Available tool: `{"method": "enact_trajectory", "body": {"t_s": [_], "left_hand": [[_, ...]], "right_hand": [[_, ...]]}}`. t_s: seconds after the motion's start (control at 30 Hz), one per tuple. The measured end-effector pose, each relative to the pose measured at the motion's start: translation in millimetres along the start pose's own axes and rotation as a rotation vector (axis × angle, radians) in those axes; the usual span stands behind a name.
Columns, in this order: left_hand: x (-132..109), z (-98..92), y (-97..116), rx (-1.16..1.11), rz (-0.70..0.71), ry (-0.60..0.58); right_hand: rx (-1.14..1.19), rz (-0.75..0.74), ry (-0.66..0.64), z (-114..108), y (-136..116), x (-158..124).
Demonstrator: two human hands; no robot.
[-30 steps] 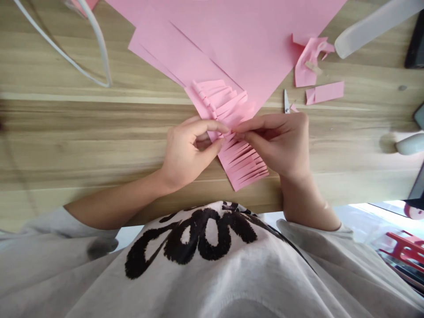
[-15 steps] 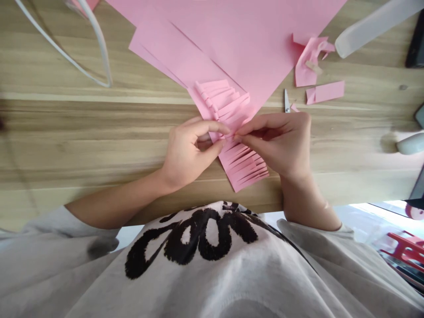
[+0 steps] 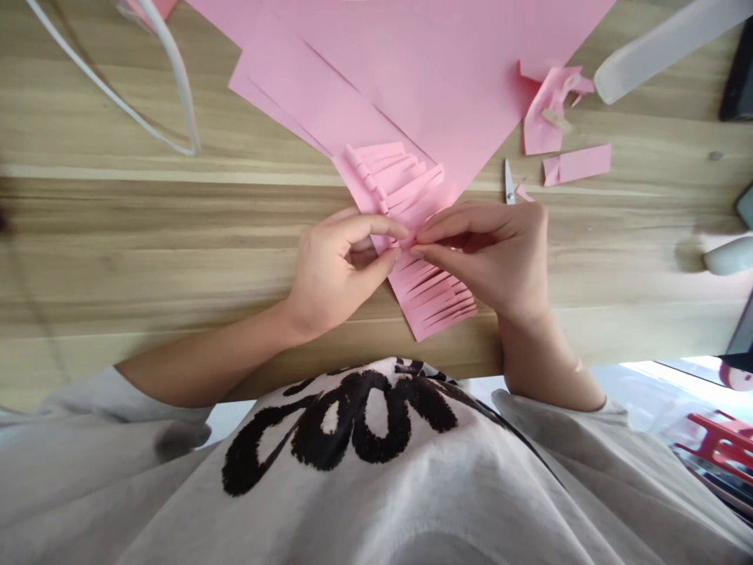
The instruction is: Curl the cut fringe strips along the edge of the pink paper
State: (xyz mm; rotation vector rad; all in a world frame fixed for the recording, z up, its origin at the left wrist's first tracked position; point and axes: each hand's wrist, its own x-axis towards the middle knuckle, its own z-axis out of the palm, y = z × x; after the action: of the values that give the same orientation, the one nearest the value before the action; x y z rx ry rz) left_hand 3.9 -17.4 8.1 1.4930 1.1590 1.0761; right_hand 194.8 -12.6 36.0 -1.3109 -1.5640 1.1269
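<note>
Wood desk, head view: L hand & R hand both clamped on fringed pink strip, fingertips nearly meeting, strip partly over pink sheet. Scissors just past R hand. Narrow fringe could tear if tugged or pinched too hard.

Matt, smooth paper is seen in the fringed pink paper strip and the large pink paper sheet. The wood-grain tabletop is smooth with a faint sheen, the small scissor blades are bright metal, and the pale grey cloth shirt carries a matt black print.
</note>
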Motion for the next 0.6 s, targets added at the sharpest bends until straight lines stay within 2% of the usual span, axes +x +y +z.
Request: {"method": "enact_trajectory", "body": {"t_s": [0.23, 0.6], "left_hand": [[0.1, 0.4, 1.6, -0.026, -0.019, 0.000], [-2.6, -1.8, 2.1, -0.020, -0.009, -0.054]], "right_hand": [[-0.022, 0.031, 0.018, 0.1, 3.2, -1.4], [-0.005, 0.035, -0.056, -0.9, -1.7, -1.5]]}}
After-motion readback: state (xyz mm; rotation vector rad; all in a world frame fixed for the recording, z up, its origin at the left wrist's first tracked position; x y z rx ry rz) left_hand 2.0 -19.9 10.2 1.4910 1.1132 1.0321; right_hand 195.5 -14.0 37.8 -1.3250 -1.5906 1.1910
